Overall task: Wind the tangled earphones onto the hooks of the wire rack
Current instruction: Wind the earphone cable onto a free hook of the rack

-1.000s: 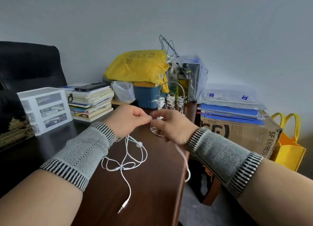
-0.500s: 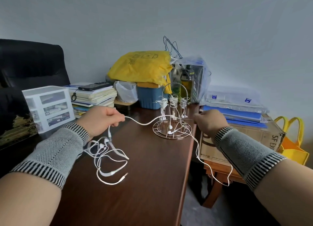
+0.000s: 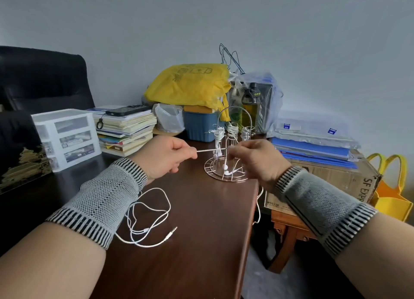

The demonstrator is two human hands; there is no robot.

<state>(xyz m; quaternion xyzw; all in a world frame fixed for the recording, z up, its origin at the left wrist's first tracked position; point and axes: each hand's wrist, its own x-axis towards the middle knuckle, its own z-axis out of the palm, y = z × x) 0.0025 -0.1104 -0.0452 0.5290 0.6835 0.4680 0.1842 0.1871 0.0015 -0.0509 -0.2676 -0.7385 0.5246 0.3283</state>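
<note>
Both hands pinch a short, taut stretch of the white earphones [image 3: 210, 150] cable just in front of the wire rack [image 3: 227, 162], which stands near the bench's [image 3: 197, 242] right edge. The left hand [image 3: 167, 156] has its fingers curled on the cable's left end; the right hand [image 3: 255, 158] grips the other end close to the rack. Slack cable loops on the bench near the left wrist, ending in a jack plug [image 3: 171, 231]. Wound cables already sit on the rack's hooks.

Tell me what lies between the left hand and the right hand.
In the head view, a short taut stretch of white earphone cable runs from the left hand to the right hand, in front of the wire rack.
</note>
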